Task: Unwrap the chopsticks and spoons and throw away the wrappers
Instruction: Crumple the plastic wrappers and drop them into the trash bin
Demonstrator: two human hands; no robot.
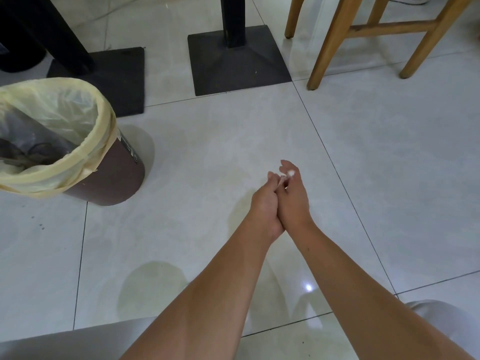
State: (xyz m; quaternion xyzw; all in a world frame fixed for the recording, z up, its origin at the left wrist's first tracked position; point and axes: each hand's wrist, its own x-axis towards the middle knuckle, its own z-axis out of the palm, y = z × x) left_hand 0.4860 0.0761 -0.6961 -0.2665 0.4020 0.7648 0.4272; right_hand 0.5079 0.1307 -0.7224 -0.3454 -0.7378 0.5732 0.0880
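Pale glossy floor [233, 141] of large tiles with thin dark grout lines, carrying a bright light glint and faint yellowish reflections. Upper field: two black square table bases [237, 62], each with a dark post, and the legs of a wooden chair [363, 35] at upper right. At left stands a brown bin [114, 178] lined with a pale yellow bag [59, 131]; some waste lies inside. A strip label runs down the bin's side — its print is too small to read. Both bare forearms reach forward over the floor, well apart from the bin. The left hand [265, 203] and right hand [293, 198] press together side by side; the fingers [285, 165] are curled around a small white wrapper [290, 173] — only a scrap of it shows between them.
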